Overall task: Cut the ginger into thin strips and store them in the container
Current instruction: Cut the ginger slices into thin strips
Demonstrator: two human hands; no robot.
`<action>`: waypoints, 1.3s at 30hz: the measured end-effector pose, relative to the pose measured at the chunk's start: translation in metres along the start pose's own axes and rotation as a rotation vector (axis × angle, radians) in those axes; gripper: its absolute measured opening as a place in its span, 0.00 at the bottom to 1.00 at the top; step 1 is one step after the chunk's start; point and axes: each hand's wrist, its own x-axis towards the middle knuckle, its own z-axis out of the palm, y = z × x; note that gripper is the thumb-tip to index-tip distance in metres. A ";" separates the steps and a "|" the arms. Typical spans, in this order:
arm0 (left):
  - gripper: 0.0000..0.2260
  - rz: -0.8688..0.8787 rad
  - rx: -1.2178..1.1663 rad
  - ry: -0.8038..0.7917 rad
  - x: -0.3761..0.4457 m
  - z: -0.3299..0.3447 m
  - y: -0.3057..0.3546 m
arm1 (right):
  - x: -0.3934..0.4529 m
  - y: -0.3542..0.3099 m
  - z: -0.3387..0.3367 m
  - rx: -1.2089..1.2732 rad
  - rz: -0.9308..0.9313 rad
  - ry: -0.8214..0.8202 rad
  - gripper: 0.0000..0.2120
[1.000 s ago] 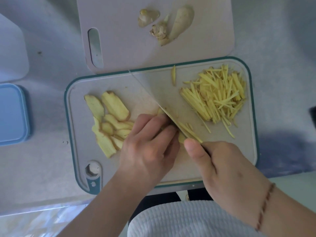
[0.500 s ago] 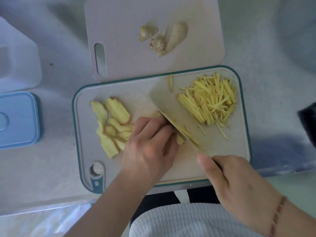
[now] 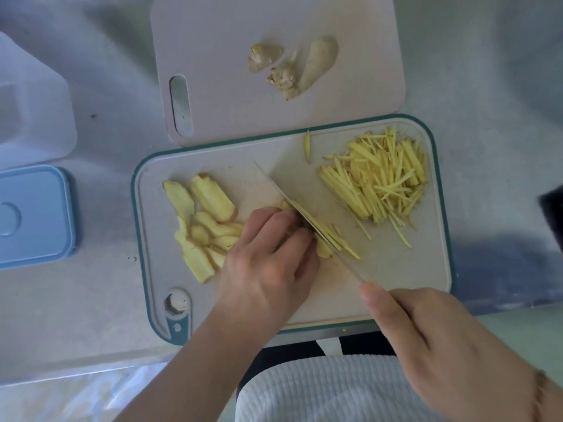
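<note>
We work on a grey tabletop (image 3: 106, 284), where a teal-rimmed cutting board (image 3: 396, 284) lies near us and a plain pale board (image 3: 213, 56) lies beyond it, carrying ginger offcuts (image 3: 316, 65). At the far left sits a blue lid (image 3: 33, 214), with a clear container (image 3: 30, 102) just beyond it. Our left hand (image 3: 268, 263) curls its fingers over a small stack of ginger slices (image 3: 323, 249) at the middle of the near board, pressing it down, while our right hand (image 3: 432, 339) is wrapped around the handle of the knife (image 3: 292, 205), forefinger stretched along the spine; the blade slants across the board, right against the left fingertips. To cut well, we judge that the fingertips should stay tucked behind the knuckles, the blade should ride against them, and the hand should creep back a hair per stroke so the strips come out even. Uncut slices (image 3: 201, 226), pale yellow and overlapping, wait on the board's left part. Finished strips (image 3: 377, 184), thin and bright yellow, are heaped on the right part, with a few fresh ones (image 3: 341, 242) beside the blade. None look to be in the container yet.
</note>
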 end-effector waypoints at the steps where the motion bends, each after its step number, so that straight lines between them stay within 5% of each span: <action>1: 0.05 -0.001 0.001 -0.003 0.000 0.000 0.000 | -0.003 -0.002 -0.001 0.008 0.018 0.000 0.30; 10: 0.03 -0.014 -0.012 0.003 0.000 0.001 0.000 | -0.007 0.000 0.007 0.015 0.040 0.099 0.38; 19: 0.06 -0.024 -0.018 0.038 -0.003 0.002 0.000 | 0.040 -0.024 0.005 0.079 -0.083 0.028 0.29; 25: 0.08 -0.006 0.010 0.060 -0.005 0.004 -0.002 | -0.007 0.005 0.001 -0.001 -0.022 0.057 0.31; 39: 0.03 -0.048 0.015 0.088 -0.007 0.002 -0.001 | 0.035 0.007 -0.008 0.042 -0.010 0.073 0.34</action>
